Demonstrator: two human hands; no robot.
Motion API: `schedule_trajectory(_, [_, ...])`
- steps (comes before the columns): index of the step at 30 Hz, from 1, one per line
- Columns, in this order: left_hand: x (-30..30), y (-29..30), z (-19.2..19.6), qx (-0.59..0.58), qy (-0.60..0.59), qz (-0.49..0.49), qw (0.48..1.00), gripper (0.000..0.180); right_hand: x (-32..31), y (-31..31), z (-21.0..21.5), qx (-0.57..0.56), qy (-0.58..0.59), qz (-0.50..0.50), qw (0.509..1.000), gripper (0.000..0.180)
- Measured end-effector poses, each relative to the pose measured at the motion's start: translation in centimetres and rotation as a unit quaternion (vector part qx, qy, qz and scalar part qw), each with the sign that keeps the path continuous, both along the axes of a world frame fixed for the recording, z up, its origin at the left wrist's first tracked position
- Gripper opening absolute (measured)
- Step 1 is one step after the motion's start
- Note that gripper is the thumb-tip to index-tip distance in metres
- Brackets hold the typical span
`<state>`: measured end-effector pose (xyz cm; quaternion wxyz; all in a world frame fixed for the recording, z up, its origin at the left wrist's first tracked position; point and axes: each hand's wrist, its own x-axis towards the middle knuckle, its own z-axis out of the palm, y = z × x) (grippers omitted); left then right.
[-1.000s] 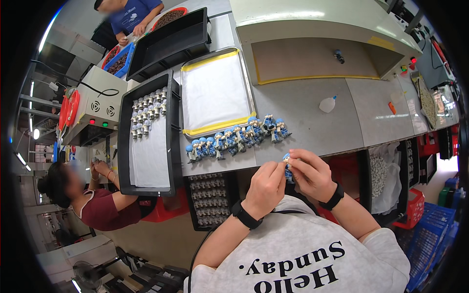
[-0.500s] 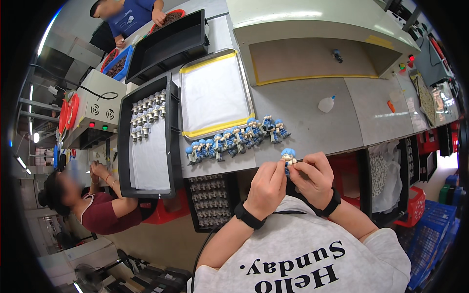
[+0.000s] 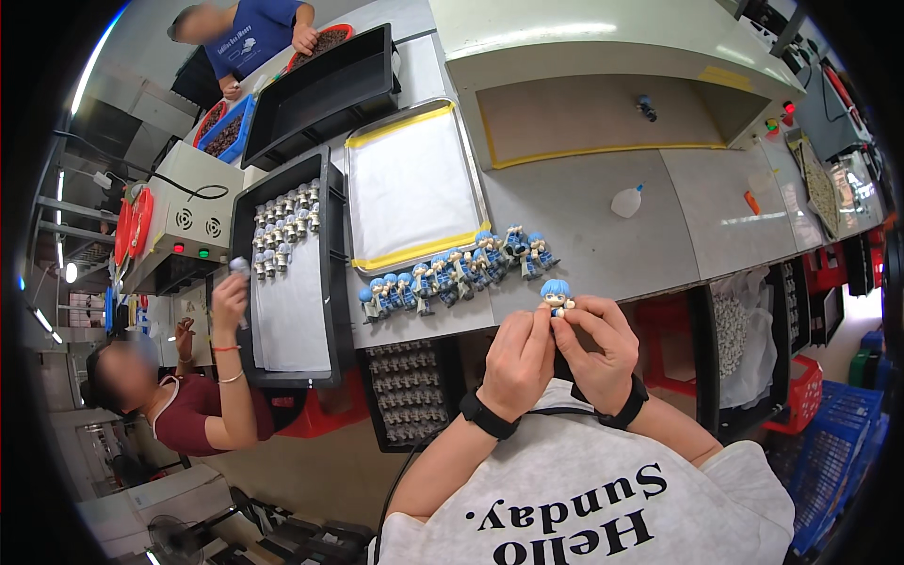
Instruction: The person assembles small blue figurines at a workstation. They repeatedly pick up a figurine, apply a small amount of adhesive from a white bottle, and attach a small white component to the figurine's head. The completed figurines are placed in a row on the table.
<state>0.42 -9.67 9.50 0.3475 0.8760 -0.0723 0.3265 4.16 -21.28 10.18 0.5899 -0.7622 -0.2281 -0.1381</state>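
Between my fingertips, just off the table's front edge, a small blue-haired figurine (image 3: 556, 294) stands upright with its front toward me. My left hand (image 3: 517, 363) pinches it from the left, and my right hand (image 3: 597, 347) grips it from the right. My fingers cover most of its lower body. Beyond my hands to the left, a crowded row of similar blue-haired figurines (image 3: 457, 273) lies along the table, next to a metal tray (image 3: 350, 202) lined with white paper and edged with yellow tape.
A black bin (image 3: 337, 264) at left holds rows of small grey-white figures. A white squeeze bottle (image 3: 626, 201) and an orange tool (image 3: 751, 202) lie at right. Another figurine (image 3: 646, 108) is inside the machine opening (image 3: 603, 118). Two co-workers (image 3: 202, 414) (image 3: 259, 38) sit at left.
The figurine in my hands has tipped so its face and torso show more. The near co-worker has raised a hand with a small grey piece to the black bin's edge.
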Motion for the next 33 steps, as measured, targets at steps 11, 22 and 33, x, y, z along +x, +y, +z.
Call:
schedule_trajectory(11, [-0.1, 0.3, -0.4, -0.012, -0.008, -0.008, 1.0, 0.028, 0.0, 0.3, -0.2, -0.003, -0.014, 0.005, 1.0, 0.015])
schedule_trajectory(22, [-0.1, 0.4, -0.5, -0.023, -0.012, -0.006, 1.0, 0.026, 0.1, 0.3, -0.4, -0.011, -0.017, 0.01, 1.0, 0.014])
schedule_trajectory(33, [0.1, 0.7, -3.0, -0.039, 0.031, 0.006, 0.999, 0.023, 0.3, 0.9, -2.4, 0.014, 0.102, 0.017, 0.995, 0.011])
